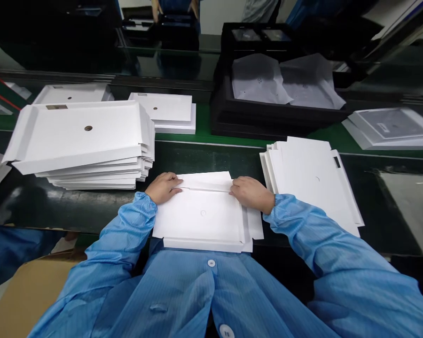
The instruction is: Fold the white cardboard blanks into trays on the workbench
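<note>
A white cardboard sheet (pixel 202 220) with folded side flaps lies at the bench edge against my blue coat. Its far flap is bent along a crease. My left hand (pixel 164 188) pinches the left end of that crease, thumb and fingers closed on the card. At the right end, my right hand (pixel 252 193) grips the same flap with curled fingers. A small round cut mark shows in the sheet's middle. To the right lies a stack of flat white card blanks (pixel 303 178). On the left stands a pile of folded white card trays (pixel 81 136), each top one with a round hole.
Beyond the bench, a green conveyor strip (pixel 183 137) carries white boxes (pixel 172 110) and a black tray (pixel 278 110) with translucent sheets. White boxes (pixel 391 126) sit at the far right, near a clear plastic sheet (pixel 412 202). Another person's hands (pixel 193 8) show at the top.
</note>
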`<state>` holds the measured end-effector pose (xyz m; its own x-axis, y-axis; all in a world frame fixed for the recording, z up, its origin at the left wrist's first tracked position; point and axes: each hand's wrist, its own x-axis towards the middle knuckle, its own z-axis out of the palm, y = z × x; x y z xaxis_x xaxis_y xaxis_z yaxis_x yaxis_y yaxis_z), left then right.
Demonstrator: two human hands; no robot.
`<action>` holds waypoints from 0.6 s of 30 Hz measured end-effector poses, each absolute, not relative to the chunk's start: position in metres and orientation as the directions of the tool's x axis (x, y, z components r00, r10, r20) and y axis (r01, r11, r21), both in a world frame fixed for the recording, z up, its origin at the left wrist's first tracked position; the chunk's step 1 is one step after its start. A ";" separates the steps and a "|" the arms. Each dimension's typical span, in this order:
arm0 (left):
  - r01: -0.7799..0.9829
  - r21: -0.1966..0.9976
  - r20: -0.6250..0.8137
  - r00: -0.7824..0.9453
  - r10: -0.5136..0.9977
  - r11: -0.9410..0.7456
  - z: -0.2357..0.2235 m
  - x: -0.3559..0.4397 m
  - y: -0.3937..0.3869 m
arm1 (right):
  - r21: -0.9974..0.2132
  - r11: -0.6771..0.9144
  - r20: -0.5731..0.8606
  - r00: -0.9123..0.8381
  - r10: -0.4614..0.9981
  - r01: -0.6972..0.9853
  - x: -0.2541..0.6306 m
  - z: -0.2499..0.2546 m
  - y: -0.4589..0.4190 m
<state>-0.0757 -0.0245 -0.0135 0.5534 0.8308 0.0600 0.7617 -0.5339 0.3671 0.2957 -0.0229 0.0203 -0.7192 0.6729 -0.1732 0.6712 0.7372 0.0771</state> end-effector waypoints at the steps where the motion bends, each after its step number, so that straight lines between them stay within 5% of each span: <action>1: 0.760 0.381 0.055 0.550 0.833 -0.527 -0.015 -0.076 -0.024 | 0.065 0.742 -0.160 -0.727 0.668 0.667 0.290 0.020 -0.024; 9: 0.789 0.468 -0.010 0.456 0.890 -0.399 -0.016 -0.077 -0.022 | -0.194 0.706 0.004 -0.719 0.695 0.682 0.187 0.008 -0.025; 18: 0.834 0.445 -0.043 0.384 0.922 -0.327 -0.015 -0.070 -0.026 | -0.278 0.630 -0.026 -0.661 0.750 0.725 0.152 -0.001 -0.019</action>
